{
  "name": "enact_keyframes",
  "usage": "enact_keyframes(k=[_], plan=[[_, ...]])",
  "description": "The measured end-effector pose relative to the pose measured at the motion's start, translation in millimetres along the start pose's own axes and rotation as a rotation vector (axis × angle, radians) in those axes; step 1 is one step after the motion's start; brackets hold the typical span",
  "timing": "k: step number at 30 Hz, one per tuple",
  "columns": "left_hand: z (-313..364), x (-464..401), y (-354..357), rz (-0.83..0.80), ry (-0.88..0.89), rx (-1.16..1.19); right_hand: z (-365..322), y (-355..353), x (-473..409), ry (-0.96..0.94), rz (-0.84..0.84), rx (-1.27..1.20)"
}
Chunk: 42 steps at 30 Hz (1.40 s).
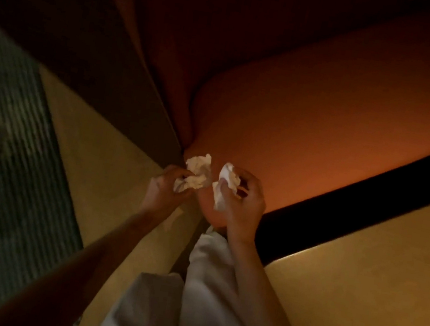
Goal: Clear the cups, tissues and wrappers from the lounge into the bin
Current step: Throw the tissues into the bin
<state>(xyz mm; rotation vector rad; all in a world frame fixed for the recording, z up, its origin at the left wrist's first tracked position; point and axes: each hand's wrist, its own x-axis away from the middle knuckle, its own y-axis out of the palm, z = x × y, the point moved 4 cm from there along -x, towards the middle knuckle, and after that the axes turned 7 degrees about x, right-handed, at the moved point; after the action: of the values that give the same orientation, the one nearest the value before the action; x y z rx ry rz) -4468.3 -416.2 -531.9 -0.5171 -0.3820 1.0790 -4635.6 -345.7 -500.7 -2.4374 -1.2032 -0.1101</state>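
Both hands [164, 188] [244, 198] grip crumpled tissues [196, 172] [226, 184] by orange seat [310, 138].

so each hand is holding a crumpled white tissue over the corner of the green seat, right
Not quite: the seat is orange, not green, as the head view shows. The rest stands: the left hand grips one crumpled white tissue and the right hand grips another, over the seat's corner.

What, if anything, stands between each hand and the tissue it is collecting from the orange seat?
Nothing does: the left hand already grips one crumpled tissue, and the right hand grips another. No bin is in view.
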Motion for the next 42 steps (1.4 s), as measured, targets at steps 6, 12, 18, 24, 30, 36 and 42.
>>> enact_keyframes(k=[6, 12, 18, 24, 30, 36, 42], plan=[[-25.8, 120.1, -74.2, 0.192, -0.164, 0.059, -14.7, 35.3, 103.9, -0.134, -0.184, 0.146], [-68.3, 277.6, -156.8, 0.473, -0.341, 0.136, -32.9, 101.2, 215.5, -0.389, -0.451, 0.331], [-93.1, 452.3, -210.9, 0.814, -0.534, 0.117, -51.6, 187.5, 323.1, -0.663, -0.739, 0.487], [-98.4, 590.6, -251.9, 1.167, -0.689, 0.127, -71.9, 279.2, 443.3, -0.854, -1.101, 0.544], [-106.1, 698.4, -298.6, 1.475, -0.849, 0.055, -79.7, 372.0, 579.9, -0.965, -1.462, 0.537], [-146.7, 793.2, -386.7, 1.692, -0.958, -0.046, -98.7, 484.2, 713.5, -1.084, -1.679, 0.425], [-201.7, 865.3, -521.2, 1.843, -0.970, -0.140, -139.7, 602.9, 840.8, -1.191, -1.834, 0.281]])
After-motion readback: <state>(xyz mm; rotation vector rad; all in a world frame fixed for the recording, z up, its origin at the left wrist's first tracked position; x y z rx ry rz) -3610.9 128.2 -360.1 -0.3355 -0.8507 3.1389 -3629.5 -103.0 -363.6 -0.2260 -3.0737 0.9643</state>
